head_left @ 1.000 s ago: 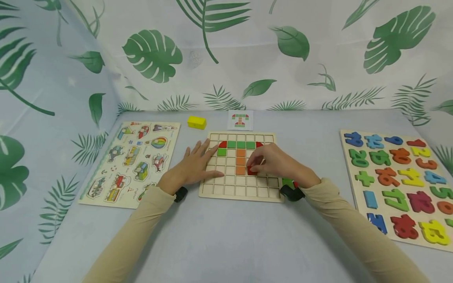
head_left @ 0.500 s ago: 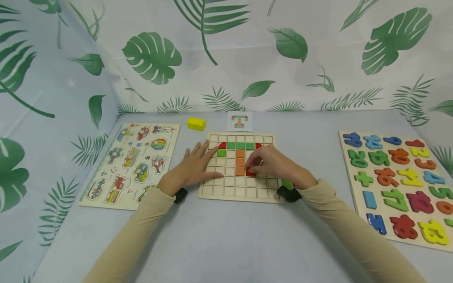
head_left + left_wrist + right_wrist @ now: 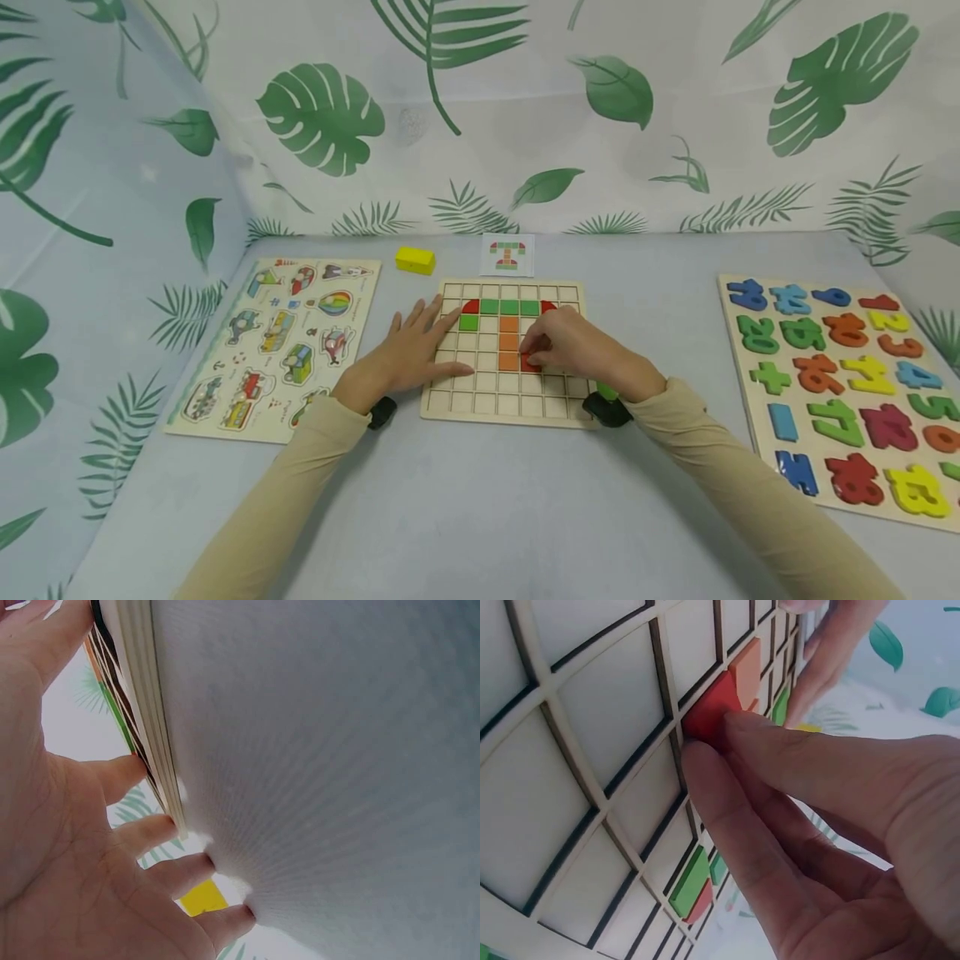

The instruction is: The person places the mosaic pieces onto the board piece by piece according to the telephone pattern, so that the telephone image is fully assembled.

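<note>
A wooden grid board [image 3: 480, 404] lies in the middle of the table. My left hand [image 3: 401, 354] rests with fingers spread over its left edge; in the left wrist view the fingers [image 3: 124, 776] reach past the board's side [image 3: 146, 697]. My right hand [image 3: 581, 350] pinches a red tile [image 3: 529, 363] between thumb and fingertips. This red tile [image 3: 712, 712] is at a cell right beside the lowest orange tile [image 3: 509, 361]. Green tiles [image 3: 510, 307] form a row above the orange column, with a red rounded tile [image 3: 471, 307] at the left end and another, partly hidden, at the right.
Behind the board lie a pattern card [image 3: 507, 255] and a yellow block [image 3: 415, 260]. A picture puzzle board [image 3: 288, 350] is at left, a number puzzle board [image 3: 847, 400] at right. A green piece [image 3: 606, 390] shows under the right wrist.
My right hand and wrist have shifted slightly left, the red tile staying beside the lowest orange tile. Less of the pieces under the right wrist shows. The left hand keeps its place.
</note>
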Demonstrator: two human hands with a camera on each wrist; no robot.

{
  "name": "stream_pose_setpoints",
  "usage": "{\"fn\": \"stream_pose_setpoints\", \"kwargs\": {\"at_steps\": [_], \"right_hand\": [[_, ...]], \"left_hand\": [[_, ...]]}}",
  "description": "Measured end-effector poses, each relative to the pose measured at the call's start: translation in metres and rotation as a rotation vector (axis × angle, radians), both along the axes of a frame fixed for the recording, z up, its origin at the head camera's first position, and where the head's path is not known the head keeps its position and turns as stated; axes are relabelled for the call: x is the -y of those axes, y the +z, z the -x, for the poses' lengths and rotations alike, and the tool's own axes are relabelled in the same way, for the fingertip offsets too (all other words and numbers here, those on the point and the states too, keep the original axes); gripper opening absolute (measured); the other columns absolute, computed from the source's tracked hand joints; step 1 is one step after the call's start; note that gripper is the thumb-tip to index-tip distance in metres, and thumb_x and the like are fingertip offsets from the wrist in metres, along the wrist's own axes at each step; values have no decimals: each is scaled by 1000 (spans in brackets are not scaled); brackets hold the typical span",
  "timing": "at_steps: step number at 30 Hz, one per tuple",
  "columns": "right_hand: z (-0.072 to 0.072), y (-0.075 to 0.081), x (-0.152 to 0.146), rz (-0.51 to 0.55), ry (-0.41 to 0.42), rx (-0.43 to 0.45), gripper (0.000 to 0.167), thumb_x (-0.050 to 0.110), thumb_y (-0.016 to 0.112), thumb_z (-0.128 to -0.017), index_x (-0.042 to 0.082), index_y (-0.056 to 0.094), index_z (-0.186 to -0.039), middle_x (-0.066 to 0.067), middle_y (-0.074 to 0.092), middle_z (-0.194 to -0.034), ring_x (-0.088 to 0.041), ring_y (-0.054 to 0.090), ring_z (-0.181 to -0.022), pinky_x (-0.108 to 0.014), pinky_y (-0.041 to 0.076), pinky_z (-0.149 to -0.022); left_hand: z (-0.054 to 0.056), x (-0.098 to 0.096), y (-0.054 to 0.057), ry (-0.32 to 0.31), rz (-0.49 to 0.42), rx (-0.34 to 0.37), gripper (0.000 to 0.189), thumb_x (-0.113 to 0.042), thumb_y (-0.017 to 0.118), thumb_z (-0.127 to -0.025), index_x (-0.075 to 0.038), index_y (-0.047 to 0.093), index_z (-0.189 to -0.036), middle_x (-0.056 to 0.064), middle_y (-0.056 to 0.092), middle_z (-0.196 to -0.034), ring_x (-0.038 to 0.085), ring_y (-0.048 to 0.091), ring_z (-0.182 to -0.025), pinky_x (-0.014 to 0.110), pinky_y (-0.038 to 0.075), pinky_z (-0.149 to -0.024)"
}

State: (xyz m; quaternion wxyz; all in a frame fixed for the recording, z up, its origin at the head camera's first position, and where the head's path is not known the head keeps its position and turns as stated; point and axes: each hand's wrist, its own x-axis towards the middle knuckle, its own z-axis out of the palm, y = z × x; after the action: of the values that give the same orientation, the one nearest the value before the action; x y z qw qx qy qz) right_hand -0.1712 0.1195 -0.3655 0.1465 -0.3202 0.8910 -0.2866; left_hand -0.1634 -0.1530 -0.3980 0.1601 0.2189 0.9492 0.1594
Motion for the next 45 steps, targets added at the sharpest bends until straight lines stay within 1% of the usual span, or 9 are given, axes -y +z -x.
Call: {"fn": "stream_pose_setpoints", "kwargs": {"at_steps": [9,13,18,24,28,30,35,39,45], "right_hand": [[0,0,4,-45,-6,-56,6,-7,80,-87,-3,81,-92,-10,79,-88,-20,71,-82,-34,60,-77],[2,0,-2,-11,23,-10,8,-5,79,-89,-3,81,-96,-9,79,-92,-19,73,-85,-35,61,-80],[4,6,-24,46,62,63,11,3,76,-94,-1,80,-104,-6,78,-101,-20,73,-93,-39,61,-85],[2,15,-56,37,37,85,15,6,75,-97,2,79,-110,-7,73,-109,-22,70,-98,-43,61,-88],[-4,18,-74,4,14,86,16,8,77,-95,2,78,-110,-6,72,-108,-22,70,-96,-44,61,-86],[-8,17,-83,-8,-1,89,16,7,78,-94,0,78,-108,-5,72,-105,-21,69,-94,-43,61,-84],[-16,13,-100,-29,-38,95,13,6,82,-89,3,79,-101,0,72,-98,-16,67,-87,-34,61,-79],[-20,10,-109,-46,-61,105,13,5,85,-87,3,78,-97,2,72,-94,-14,66,-82,-30,59,-75],[-21,6,-113,-81,-65,164,13,-3,82,-85,0,76,-97,0,73,-93,-15,67,-82,-32,60,-75]], "left_hand": [[0,1,0,5,1,6,95,-60,62,-100,-14,16,-170,21,0,-174,45,-1,-159,69,3,-123],[0,1,0,3,-1,5,95,-60,62,-100,-15,16,-170,21,0,-174,46,0,-159,69,3,-123],[1,1,-1,-5,-16,-3,95,-59,62,-100,-14,16,-170,22,1,-174,47,1,-159,71,4,-122],[0,2,-1,-3,-21,5,95,-59,62,-100,-15,16,-170,21,0,-174,47,1,-159,70,3,-122],[-1,3,-1,0,-23,10,95,-60,62,-100,-15,16,-170,21,-1,-174,47,0,-159,70,3,-123],[-1,3,-1,-2,-25,9,95,-59,62,-100,-15,16,-170,21,-1,-174,47,0,-159,70,3,-123],[-1,3,-1,-5,-25,11,95,-59,62,-100,-14,16,-170,21,-1,-174,47,0,-159,69,2,-123],[-1,2,-2,-9,-19,4,95,-59,62,-100,-15,15,-170,21,-1,-174,47,0,-159,70,3,-122],[0,2,-2,-9,-9,1,96,-60,62,-100,-15,14,-170,21,-1,-174,46,0,-159,69,3,-123]]}}
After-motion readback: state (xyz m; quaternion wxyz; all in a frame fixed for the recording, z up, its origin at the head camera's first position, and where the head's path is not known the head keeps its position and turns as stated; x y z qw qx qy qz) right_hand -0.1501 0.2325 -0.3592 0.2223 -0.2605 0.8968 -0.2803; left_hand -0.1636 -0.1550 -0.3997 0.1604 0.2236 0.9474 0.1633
